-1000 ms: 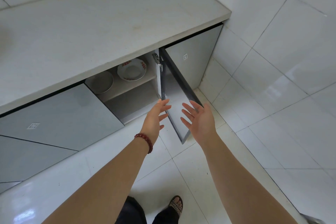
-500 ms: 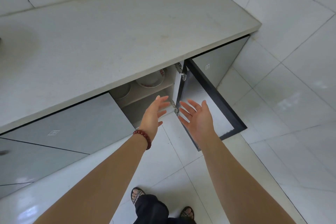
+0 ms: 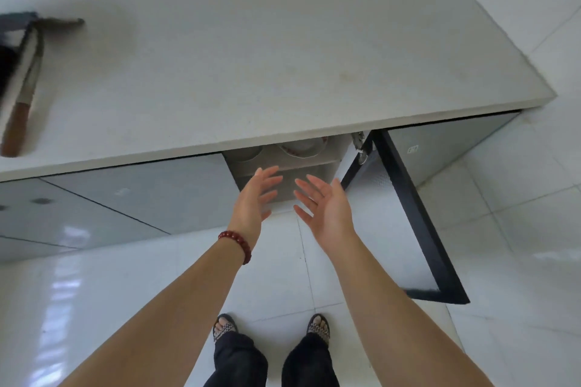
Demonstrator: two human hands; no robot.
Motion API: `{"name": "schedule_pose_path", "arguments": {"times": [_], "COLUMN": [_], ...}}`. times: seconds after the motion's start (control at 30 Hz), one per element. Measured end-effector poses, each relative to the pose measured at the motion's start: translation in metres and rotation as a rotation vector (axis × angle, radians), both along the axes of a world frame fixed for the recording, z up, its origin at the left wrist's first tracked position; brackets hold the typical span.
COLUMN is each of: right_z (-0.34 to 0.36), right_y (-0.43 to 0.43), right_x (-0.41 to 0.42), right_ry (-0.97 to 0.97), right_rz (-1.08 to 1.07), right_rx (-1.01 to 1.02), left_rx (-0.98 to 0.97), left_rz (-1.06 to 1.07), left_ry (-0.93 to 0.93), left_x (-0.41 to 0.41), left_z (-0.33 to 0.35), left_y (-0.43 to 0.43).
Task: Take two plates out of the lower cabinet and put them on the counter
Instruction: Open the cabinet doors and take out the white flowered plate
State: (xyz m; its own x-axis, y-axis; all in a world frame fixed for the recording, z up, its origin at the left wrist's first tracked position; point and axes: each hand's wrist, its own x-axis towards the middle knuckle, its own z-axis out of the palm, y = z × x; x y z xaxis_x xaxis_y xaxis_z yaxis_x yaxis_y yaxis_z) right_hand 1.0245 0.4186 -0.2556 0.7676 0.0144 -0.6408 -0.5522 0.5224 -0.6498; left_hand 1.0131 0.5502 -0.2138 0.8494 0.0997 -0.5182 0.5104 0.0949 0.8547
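The lower cabinet [image 3: 333,166] stands open under the pale counter [image 3: 267,56]. On its upper shelf a white plate with a red-patterned rim [image 3: 301,149] peeks out beneath the counter edge. A plain grey dish [image 3: 248,152] lies to its left, mostly hidden. My left hand [image 3: 254,198] and my right hand [image 3: 323,207] are both stretched out in front of the opening, palms facing each other, fingers spread, holding nothing. A red bead bracelet [image 3: 237,243] circles my left wrist.
The cabinet door [image 3: 408,214] with its black frame swings out to the right of my hands. A cleaver with a brown handle [image 3: 22,97] lies on the counter's far left beside a dark object [image 3: 12,41]. My sandalled feet [image 3: 317,327] stand on the glossy tile floor.
The view has shifted to face the cabinet squarely and from higher up, so the counter edge hides most of the plates. Both hands stay open and have moved closer to the opening.
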Motion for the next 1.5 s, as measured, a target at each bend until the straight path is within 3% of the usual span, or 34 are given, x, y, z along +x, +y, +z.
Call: {"name": "schedule_pose_path", "arguments": {"times": [0.37,0.97,1.2,1.5], "right_z": [-0.05,-0.274,-0.297,-0.296], "right_y": [0.038,0.12,0.137,0.148], "right_x": [0.039,0.11,0.117,0.12], "right_ry": [-0.086,-0.502,-0.647,-0.596], "right_rz": [0.254,0.368,0.394,0.48], "right_rx": [0.005,-0.048,-0.104,-0.036], "left_rx": [-0.023,0.127,0.139,0.148], "left_rz": [0.23,0.338,0.37,0.437], "left_ry": [-0.073,-0.416,-0.454,-0.445], "left_x": [0.006,0.04,0.033,0.014], "left_z": [-0.051,-0.27,-0.295,-0.29], "left_y": [0.02,0.085,0.09,0.092]}}
